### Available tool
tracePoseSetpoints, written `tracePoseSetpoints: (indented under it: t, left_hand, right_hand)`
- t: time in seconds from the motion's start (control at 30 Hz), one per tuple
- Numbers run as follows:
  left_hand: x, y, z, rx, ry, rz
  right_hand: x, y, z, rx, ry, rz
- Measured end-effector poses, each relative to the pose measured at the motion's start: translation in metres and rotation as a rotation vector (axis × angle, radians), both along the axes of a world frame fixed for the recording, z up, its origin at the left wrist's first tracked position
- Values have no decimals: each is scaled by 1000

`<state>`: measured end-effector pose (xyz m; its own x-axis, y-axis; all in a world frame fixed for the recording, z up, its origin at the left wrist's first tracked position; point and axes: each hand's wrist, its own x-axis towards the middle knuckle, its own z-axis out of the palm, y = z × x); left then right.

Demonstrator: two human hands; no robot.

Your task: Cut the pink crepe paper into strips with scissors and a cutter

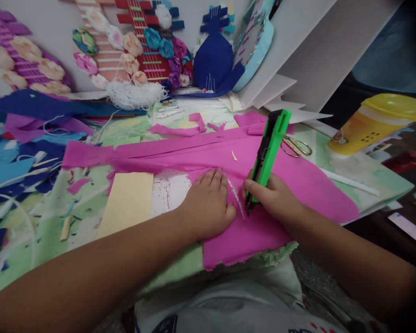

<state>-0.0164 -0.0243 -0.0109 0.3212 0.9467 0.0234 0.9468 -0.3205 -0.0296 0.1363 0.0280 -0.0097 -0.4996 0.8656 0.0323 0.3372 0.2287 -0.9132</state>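
Observation:
A large pink sheet [308, 185], thin like paper or felt, lies spread over the table's front. My left hand [208, 203] rests flat on it, fingers together and stretched forward. Just right of those fingers a pale slit or line [236, 196] runs through the pink. My right hand [272, 194] grips a green and black utility knife [268, 152], held steeply with its lower tip at the sheet near the end of that line. Left of my left hand are a cream card [126, 201] and a white, scratched patch [168, 192].
Gold-handled scissors [296, 147] lie beyond the knife, with a yellow cup [377, 122] at the right. Decorated instrument-shaped crafts [213, 60] stand along the back. Blue scraps [7, 157] and white cord crowd the left. White boards [298, 51] lean at the upper right.

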Motion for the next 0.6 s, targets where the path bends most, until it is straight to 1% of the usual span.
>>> tracePoseSetpoints:
  t: [0.27, 0.33, 0.43, 0.5, 0.6]
  left_hand:
    - [2, -2, 3, -6, -3, 31]
    - [1, -3, 4, -32, -18, 33]
    - [2, -6, 4, -44, -26, 38]
    - [4, -9, 5, -39, -22, 45]
    - [5, -13, 6, -43, -19, 57]
  right_hand:
    - [1, 8, -1, -295, 255, -63]
    - [2, 8, 1, -342, 343, -49]
    - [6, 6, 4, -334, 400, 15]
    - [9, 5, 9, -296, 406, 19]
    - [7, 8, 27, -245, 372, -18]
